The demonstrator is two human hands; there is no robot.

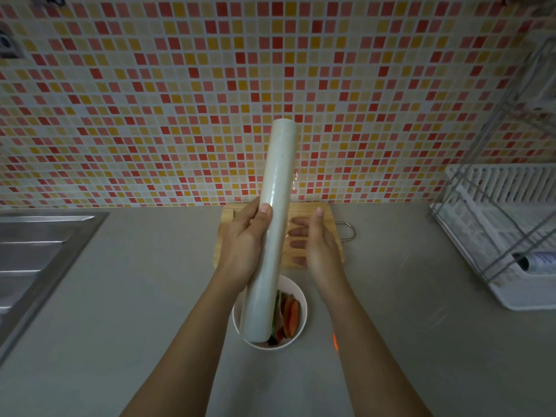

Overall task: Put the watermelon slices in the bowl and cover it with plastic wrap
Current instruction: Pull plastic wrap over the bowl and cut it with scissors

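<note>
The watermelon slices (288, 317) already lie in the white bowl (302, 299) on the worktop (150, 296), so the covering step is in hand. The left hand (243, 245) grips the plastic wrap roll (275, 224) above the bowl, while the right hand (316, 248) is open, fingers spread behind loose film. Next, I judge, it must pinch that film's edge and draw out a sheet.

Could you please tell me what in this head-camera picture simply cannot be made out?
- White round bowl: its left part is hidden by the pale plastic wrap roll.
- Red watermelon slices: count unclear, roll covers some.
- Steel sink: cut off by left edge.
- White dish rack: cut off right.
</note>
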